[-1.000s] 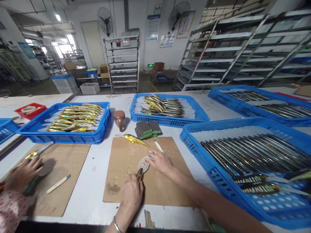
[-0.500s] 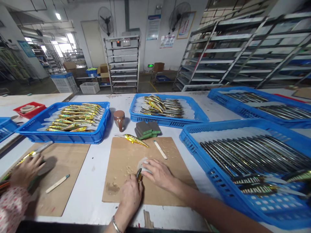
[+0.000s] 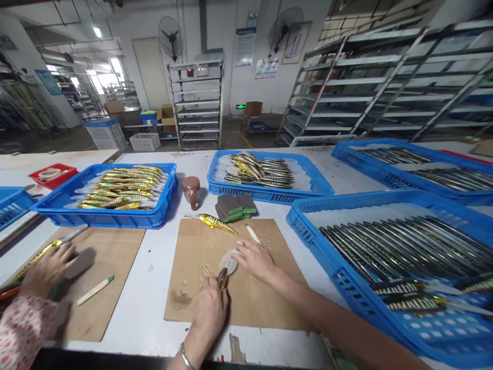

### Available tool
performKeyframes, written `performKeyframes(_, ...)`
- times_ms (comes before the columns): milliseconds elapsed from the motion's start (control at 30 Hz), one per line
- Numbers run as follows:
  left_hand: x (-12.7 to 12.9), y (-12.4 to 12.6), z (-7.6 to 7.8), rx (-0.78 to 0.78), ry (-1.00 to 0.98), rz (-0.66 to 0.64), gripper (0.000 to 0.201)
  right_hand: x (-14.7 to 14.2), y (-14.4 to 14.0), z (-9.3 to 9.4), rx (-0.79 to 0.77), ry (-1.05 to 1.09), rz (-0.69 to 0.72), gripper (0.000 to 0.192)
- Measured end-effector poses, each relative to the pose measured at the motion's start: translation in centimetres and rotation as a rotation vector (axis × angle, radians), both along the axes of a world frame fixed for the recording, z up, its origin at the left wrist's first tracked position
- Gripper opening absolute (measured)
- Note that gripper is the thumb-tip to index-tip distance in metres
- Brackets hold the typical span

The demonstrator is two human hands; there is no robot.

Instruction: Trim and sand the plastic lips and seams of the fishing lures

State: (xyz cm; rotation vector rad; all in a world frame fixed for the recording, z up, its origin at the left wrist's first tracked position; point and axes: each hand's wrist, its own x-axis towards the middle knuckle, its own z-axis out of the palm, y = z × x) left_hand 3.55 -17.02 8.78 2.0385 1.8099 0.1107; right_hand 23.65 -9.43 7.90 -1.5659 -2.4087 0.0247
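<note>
Gold lure (image 3: 222,278) clamped in left hand (image 3: 208,312); right hand (image 3: 257,259) apparently pressing its clear lip (image 3: 229,264)

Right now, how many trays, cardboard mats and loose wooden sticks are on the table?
Blue trays: 5 (one, another, a third, a fourth, the fifth cut off at the left edge)
Red tray: 1
Cardboard mats: 2
Wooden sticks: 2
Total: 10

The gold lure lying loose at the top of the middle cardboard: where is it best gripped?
Probably at the thick middle of the gold lure, pinched across its sides from above. It lies flat and tapers to a thin tail on the right; its clear lip sticks out on the left.
</note>
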Motion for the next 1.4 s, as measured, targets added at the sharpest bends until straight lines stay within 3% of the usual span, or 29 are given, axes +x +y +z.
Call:
performKeyframes(133, -0.1, 0.1, -0.2, -0.009, -0.038, 0.006, 0.021, 0.0, -0.7, -0.3, -0.004, 0.043, 0.128, 0.027)
performKeyframes(300, -0.2, 0.3, 0.0, -0.034, -0.031, 0.002, 0.022, 0.1, 0.4, 0.1, -0.005, 0.016, -0.003, 0.023)
performKeyframes(467, -0.4, 0.3, 0.0, -0.04, -0.067, -0.001, 0.021, 0.4, -0.6, -0.4, 0.044, 0.073, 0.13, 0.028)
performKeyframes(633, -0.5, 0.6, 0.0, -0.047, -0.034, -0.028, 0.023, 1.6, -0.3, 0.1, 0.089, 0.051, 0.081, 0.024)
performKeyframes(800, -0.7, 0.9, 0.0, -0.064, -0.035, -0.023, 0.024, 1.2, -0.6, 0.7, 0.124, -0.039, 0.396, 0.037)
performKeyframes(1000, -1.8, 0.3, -0.3, -0.049, -0.064, -0.085, 0.021, 6.2, 0.0, 1.8, 0.244, -0.125, 0.17, 0.023)
performKeyframes(1200, -3.6, 0.8, 1.5, 0.01, 0.038, -0.163, 0.023, 8.4, -3.8, 1.4, 0.213, 0.125, 0.034, 0.028)
performKeyframes(1333, -4.8, 2.8, 2.7, 0.215, 0.134, -0.407, 0.04, 7.5, -4.2, 2.1, 0.059, 0.466, -0.141, 0.031)
performKeyframes(1400, -5.3, 3.7, 2.3, 0.301, 0.151, -0.536, 0.05, 6.8, -4.0, 2.4, -0.04, 0.552, -0.122, 0.031)
